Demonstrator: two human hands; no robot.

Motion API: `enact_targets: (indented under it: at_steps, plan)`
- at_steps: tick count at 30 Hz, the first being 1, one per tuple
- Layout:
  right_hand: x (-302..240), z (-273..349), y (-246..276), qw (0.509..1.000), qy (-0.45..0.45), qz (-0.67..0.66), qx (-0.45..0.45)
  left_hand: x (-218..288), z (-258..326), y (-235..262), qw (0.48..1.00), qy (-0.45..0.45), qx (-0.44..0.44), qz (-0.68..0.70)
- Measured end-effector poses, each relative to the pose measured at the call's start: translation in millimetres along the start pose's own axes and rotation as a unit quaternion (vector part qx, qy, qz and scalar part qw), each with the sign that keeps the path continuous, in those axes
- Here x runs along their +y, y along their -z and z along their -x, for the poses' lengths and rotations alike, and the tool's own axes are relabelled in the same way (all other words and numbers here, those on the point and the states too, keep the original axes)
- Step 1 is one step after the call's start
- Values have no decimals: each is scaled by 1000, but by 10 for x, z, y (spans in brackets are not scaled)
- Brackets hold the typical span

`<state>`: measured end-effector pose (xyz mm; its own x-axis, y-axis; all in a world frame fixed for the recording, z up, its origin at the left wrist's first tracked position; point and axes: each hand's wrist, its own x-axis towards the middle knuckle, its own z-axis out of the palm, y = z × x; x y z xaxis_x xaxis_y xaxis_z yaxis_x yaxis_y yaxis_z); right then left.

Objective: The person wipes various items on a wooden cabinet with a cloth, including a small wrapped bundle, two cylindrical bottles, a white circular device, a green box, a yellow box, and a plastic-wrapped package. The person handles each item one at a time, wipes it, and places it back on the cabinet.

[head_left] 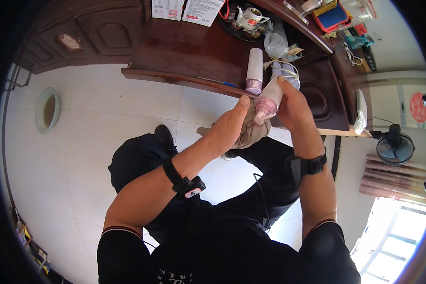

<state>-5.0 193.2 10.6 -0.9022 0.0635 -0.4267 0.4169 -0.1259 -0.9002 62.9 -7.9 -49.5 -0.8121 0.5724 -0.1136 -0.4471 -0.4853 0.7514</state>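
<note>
My right hand (294,105) is closed round a pale pink pump bottle (273,91), its pink collar and spout tilted toward me. Just to the left, my left hand (229,125) has its thumb raised and a beige cloth (252,134) in its grasp; its other fingers are mostly hidden. The cloth hangs down below the pump bottle. On the dark wooden surface beyond my hands is a white bottle (254,66) with a pinkish cap. Behind the pump bottle, a white cord (288,65) loops around lilac items that are partly covered.
A brown wooden cabinet (189,52) spans the far side, its front edge close to my hands. On it are white boxes (201,10), a teapot (251,18) on a dark tray and a crumpled plastic bag (276,42). A bowl (47,110) stands on the tiled floor at left.
</note>
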Motion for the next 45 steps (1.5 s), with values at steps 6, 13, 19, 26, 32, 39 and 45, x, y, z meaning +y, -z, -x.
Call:
enact_targets:
  at_steps: [6,13,19,26,32,39,45]
  plan:
    - [-324,-700,-50,988,79,133,1,-251,-42,-29,997,48,61,15]
    - [-382,-1304,-265,909,138,387,67,-394,119,-179,923,113,-74,-360]
    - [-342,-1613,-371,794,180,575,85,-280,129,-185,910,69,-88,-400]
    - [-226,-1743,-544,727,218,648,62,-360,144,-177,882,-37,-91,-461]
    - [-184,-1725,-719,686,222,692,33,-459,137,-157,875,-63,-81,-473]
    - [-77,-1716,-868,663,194,722,34,-436,130,-148,859,-63,-90,-501]
    - [-38,-1701,-981,651,172,738,29,-359,155,-155,860,-55,-92,-500]
